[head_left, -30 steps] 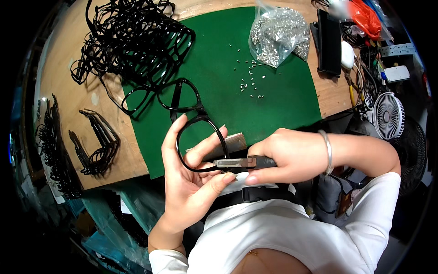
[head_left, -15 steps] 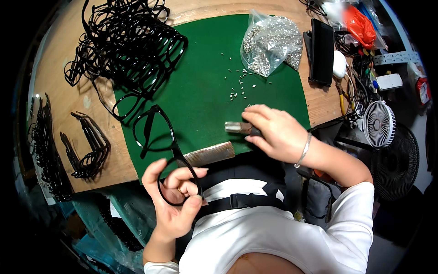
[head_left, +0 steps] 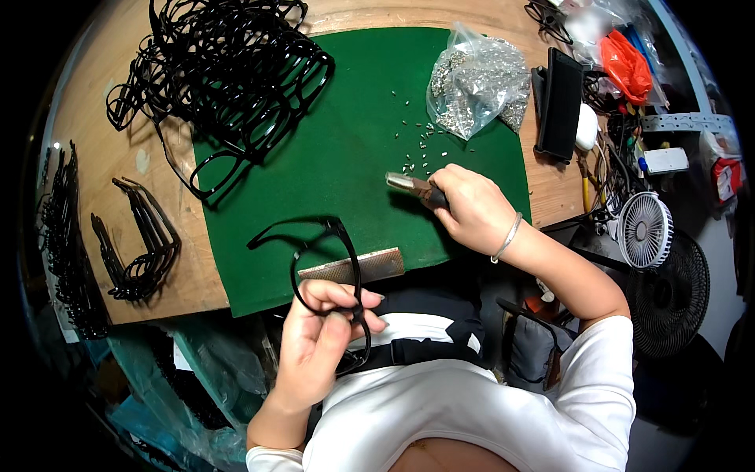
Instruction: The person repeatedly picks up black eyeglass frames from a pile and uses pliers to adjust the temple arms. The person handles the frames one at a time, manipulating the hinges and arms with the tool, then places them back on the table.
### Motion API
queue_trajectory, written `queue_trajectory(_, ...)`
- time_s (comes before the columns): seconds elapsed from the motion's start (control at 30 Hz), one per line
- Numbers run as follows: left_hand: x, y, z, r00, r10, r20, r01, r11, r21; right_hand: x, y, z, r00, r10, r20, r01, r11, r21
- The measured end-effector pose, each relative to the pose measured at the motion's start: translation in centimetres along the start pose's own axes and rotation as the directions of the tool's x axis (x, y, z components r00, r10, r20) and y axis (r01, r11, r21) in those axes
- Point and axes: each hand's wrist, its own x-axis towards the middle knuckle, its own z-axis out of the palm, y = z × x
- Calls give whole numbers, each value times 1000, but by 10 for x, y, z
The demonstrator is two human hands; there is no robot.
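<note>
My left hand (head_left: 314, 342) is closed around the bridge of a black eyeglass frame (head_left: 354, 250), held upright above the near edge of the green mat (head_left: 370, 102). One temple of it reaches out to the left. My right hand (head_left: 476, 211) grips a pair of pliers (head_left: 403, 182) with a blunt silver tip and dark handle, over the mat. Its jaws point left, and I cannot make out anything between them. Just beyond the pliers lie several tiny silver metal pieces (head_left: 425, 146). A textured metal strip (head_left: 377, 264) lies at the mat's front edge, partly behind the frame.
A big tangled heap of black eyeglass frames (head_left: 228, 86) covers the far left. Black temples (head_left: 145, 244) lie on the wooden table at left. Beyond the loose pieces is a clear bag (head_left: 476, 82) of metal bits. A black phone (head_left: 560, 106) and a small white fan (head_left: 645, 228) are at right.
My left hand has turned the eyeglass frame and shifted its grip to the bridge, bringing it rightward. My right hand has moved the pliers slightly farther from me, towards the loose metal pieces.
</note>
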Motion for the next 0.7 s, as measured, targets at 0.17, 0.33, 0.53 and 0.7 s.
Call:
queue_trajectory(0.17, 3, -8, 2, 999, 22, 28, -24, 998, 54, -10, 0, -10, 995, 102, -1, -100, 984, 150)
queue_trajectory(0.33, 9, -19, 16, 997, 80, 18, -82, 982, 170, -9, -4, 6, 998, 16, -68, -19, 999, -45)
queue_trajectory(0.53, 6, -26, 22, 989, 149, -5, -147, 981, 126, -15, -23, -7, 996, 61, -63, -46, 977, 208)
queue_trajectory(0.7, 13, -34, 37, 941, 337, -37, -325, 928, 184, -19, -78, -17, 982, 95, -163, 40, 739, 673)
